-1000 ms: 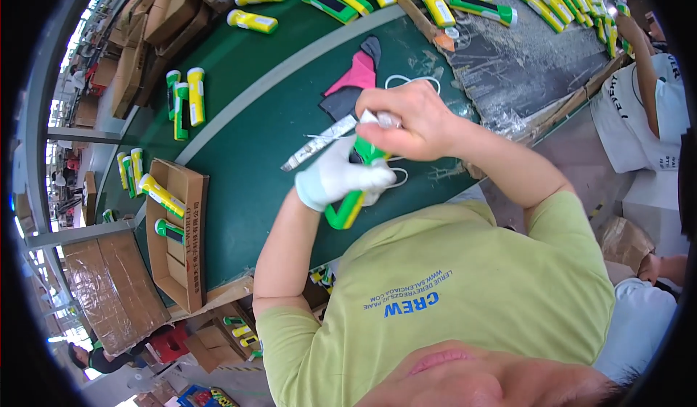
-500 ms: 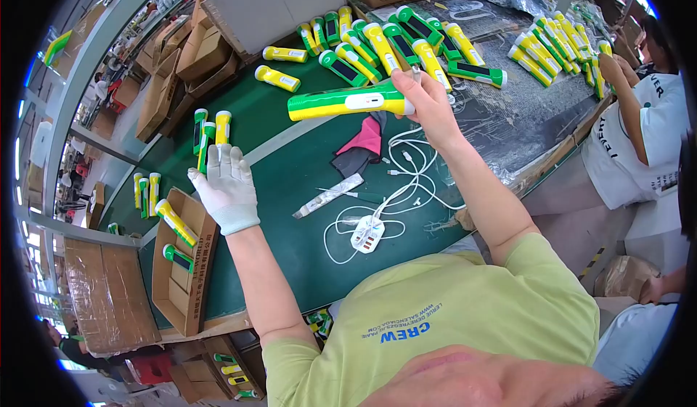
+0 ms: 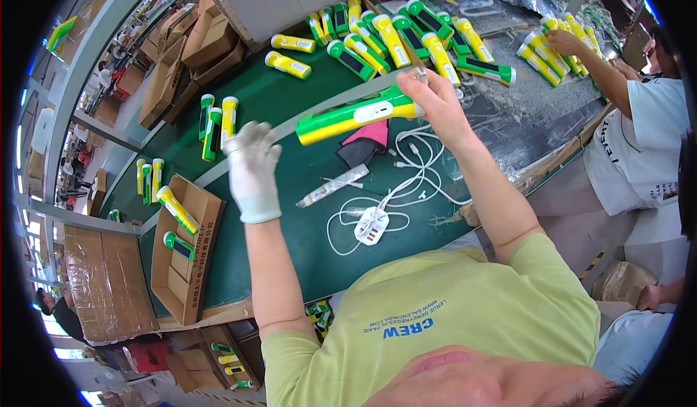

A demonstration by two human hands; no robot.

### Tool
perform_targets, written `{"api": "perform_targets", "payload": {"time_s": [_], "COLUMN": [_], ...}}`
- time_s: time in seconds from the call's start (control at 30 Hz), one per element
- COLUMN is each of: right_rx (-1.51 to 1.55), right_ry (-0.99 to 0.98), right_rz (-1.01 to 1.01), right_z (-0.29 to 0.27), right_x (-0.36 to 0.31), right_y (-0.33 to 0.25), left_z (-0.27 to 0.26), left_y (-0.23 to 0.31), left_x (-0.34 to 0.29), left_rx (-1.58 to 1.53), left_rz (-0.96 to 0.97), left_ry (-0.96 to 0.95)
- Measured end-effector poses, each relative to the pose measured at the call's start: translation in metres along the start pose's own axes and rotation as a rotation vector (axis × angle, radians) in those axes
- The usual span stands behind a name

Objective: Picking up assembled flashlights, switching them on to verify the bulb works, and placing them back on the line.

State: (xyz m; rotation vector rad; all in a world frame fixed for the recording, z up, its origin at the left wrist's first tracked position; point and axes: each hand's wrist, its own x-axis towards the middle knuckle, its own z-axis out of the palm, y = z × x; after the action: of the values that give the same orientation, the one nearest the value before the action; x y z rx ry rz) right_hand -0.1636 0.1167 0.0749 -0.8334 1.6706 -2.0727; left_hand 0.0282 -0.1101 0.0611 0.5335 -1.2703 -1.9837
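My right hand (image 3: 440, 103) grips a green and yellow flashlight (image 3: 348, 118) by one end and holds it raised above the green table. The flashlight lies nearly level, its white switch panel facing me and its other end pointing left. A small piece beside my thumb is too small to name. My left hand (image 3: 253, 169), in a white glove, hangs open with nothing in it, left of the flashlight and apart from it. Its fingers are slightly smeared by motion. Behind it, several flashlights (image 3: 212, 134) stand or lean together on the table.
A white charging hub (image 3: 371, 225) with tangled white cables lies before me, near a pink and grey cloth (image 3: 367, 143) and a pale flat strip (image 3: 332, 186). An open carton (image 3: 207, 262) holds two flashlights. More flashlights (image 3: 390, 40) cover the back; a co-worker's hand (image 3: 568, 44) touches those at right.
My left hand has moved right and turned, closer to the held flashlight. The flashlight has tilted, its left end dropping slightly. The co-worker's arm has reached over the right pile.
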Motion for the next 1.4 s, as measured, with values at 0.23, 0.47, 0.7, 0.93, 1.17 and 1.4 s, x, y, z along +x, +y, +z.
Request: {"api": "perform_targets", "payload": {"time_s": [0.23, 0.47, 0.7, 0.93, 1.17, 1.4], "right_rx": [-0.629, -0.554, -0.585, -0.604, -0.643, -0.344], "right_ry": [-0.156, -0.153, -0.151, -0.134, -0.206, -0.132], "right_rz": [0.032, -0.016, -0.033, -0.017, 0.064, 0.099], "right_z": [0.007, 0.001, -0.002, -0.005, -0.002, -0.006], "right_x": [-0.001, -0.001, -0.002, 0.002, 0.009, 0.006], "right_y": [-0.007, 0.014, 0.011, 0.018, 0.023, 0.034], "left_z": [0.053, 0.052, 0.054, 0.066, 0.047, 0.052], "left_y": [-0.046, -0.057, -0.066, -0.063, -0.095, -0.097], "left_x": [-0.049, -0.066, -0.073, -0.078, -0.084, -0.086], "left_rx": [0.415, 0.263, 0.245, 0.237, -0.339, -0.489], "left_rz": [-0.346, -0.335, -0.341, -0.375, -0.775, -0.783], "left_ry": [-0.605, -0.633, -0.595, -0.563, -0.534, -0.318]}}
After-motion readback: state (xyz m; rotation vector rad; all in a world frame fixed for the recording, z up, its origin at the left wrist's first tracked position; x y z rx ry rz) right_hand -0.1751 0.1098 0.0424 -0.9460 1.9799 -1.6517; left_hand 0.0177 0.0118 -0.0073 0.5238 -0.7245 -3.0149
